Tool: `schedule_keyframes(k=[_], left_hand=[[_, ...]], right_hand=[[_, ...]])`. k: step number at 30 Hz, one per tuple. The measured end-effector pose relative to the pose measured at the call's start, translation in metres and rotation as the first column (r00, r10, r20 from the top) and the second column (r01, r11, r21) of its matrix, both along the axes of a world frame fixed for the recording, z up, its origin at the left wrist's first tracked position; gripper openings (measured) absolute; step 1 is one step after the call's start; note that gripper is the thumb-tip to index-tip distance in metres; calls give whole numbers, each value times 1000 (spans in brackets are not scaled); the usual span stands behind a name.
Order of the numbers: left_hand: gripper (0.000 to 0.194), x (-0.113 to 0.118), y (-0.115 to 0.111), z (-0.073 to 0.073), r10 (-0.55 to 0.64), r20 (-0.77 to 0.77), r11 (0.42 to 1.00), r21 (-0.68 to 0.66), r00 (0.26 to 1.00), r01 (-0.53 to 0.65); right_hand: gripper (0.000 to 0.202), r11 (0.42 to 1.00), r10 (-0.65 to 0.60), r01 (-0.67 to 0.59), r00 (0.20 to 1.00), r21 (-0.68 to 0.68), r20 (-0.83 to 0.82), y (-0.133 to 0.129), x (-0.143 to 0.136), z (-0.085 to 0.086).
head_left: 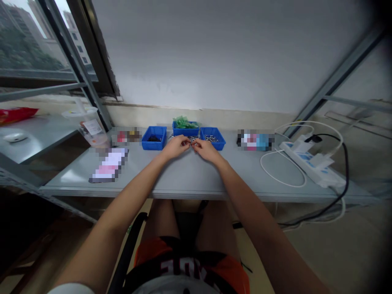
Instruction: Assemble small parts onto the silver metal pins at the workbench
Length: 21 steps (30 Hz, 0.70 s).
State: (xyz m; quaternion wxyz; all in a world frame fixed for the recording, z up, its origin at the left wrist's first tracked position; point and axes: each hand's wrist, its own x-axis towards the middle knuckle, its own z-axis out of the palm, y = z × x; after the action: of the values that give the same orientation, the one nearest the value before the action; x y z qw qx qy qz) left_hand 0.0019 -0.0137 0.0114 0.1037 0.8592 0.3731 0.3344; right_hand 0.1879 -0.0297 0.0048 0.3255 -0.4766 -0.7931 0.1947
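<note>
My left hand (178,146) and my right hand (206,149) meet over the grey table, fingertips pinched close together. Whatever small piece they hold between them is too small to make out. Just beyond the fingers lie small shiny metal pieces (192,139), partly hidden by the hands. A blue bin (154,146) with dark small parts stands left of my left hand. Behind the hands is a second blue bin (185,132) heaped with green plastic packets (182,122). Close to my right hand, a third blue bin (221,143) holds silvery metal pieces (210,139).
At the left stand a lidded plastic cup (94,130) and a phone (108,165). A blurred-out item (255,141) lies right of the bins. Farther right is a white power strip (312,165) with plugs and looping cables (346,163). A wall (202,61) rises behind the table (190,179).
</note>
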Motion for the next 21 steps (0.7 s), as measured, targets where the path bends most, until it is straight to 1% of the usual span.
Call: schedule_keyframes(k=[7, 11, 13, 16, 18, 21], left_hand=[[19, -1, 0, 3, -22, 21, 1000, -12, 1000, 22], [19, -2, 1, 2, -15, 47, 1000, -2, 999, 15], [18, -1, 1, 2, -15, 57, 1000, -4, 998, 16], [19, -1, 1, 3, -22, 76, 1000, -5, 997, 23], [19, -2, 0, 5, -23, 90, 1000, 2, 996, 23], [20, -4, 1, 6, -11, 103, 1000, 7, 995, 10]], right_hand=[[20, 1000, 9, -9, 1000, -12, -1, -1, 1, 1], [18, 998, -43, 43, 999, 34, -13, 1, 4, 2], [18, 998, -53, 53, 999, 29, -12, 2, 5, 0], [19, 1000, -13, 13, 1000, -2, 25, 1, 4, 0], [20, 1000, 22, -22, 1000, -7, 20, -1, 3, 1], [22, 1000, 17, -17, 1000, -1, -9, -3, 2, 4]])
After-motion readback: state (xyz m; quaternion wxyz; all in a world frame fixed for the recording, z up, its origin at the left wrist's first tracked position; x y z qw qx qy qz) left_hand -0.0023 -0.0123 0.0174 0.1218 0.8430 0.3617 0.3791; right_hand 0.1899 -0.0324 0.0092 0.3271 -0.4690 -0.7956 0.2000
